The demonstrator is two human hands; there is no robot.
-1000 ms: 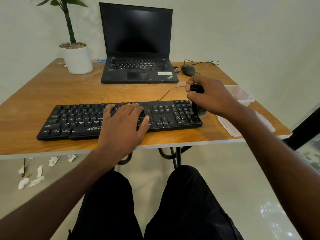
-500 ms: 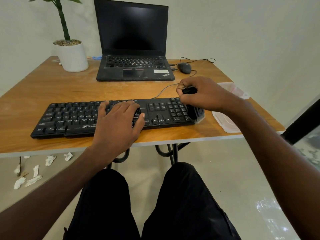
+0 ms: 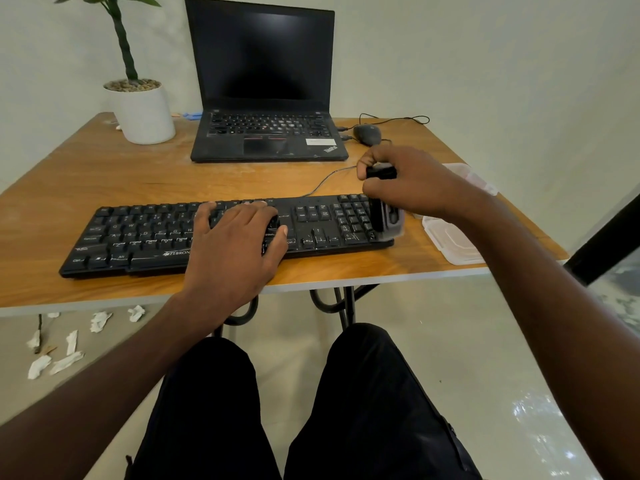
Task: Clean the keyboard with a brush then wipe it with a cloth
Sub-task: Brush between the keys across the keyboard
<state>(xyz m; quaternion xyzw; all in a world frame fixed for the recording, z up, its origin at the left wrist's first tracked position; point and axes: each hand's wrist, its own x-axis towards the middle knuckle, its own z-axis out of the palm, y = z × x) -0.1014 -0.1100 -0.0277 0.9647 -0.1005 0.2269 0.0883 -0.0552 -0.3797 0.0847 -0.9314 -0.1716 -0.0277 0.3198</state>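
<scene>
Keyboard (image 3: 180,233) lying along the desk's (image 3: 104,178) near edge, long axis left to right, cable end toward the far edge. Left hand (image 3: 239,244), fingers flat, presses its middle keys. Right hand (image 3: 408,183) grips the brush (image 3: 379,206), now drawn nearer over the numeric pad at the right end; brushing continues, wiping not yet begun.

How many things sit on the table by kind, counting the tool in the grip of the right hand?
Keyboards: 1, the black keyboard
Laptops: 1, the laptop
Mice: 1, the mouse
Potted plants: 1, the potted plant
Clear plastic containers: 1, the container, lid status unclear
Brushes: 1, the brush, held by the right hand
Total: 6
</scene>
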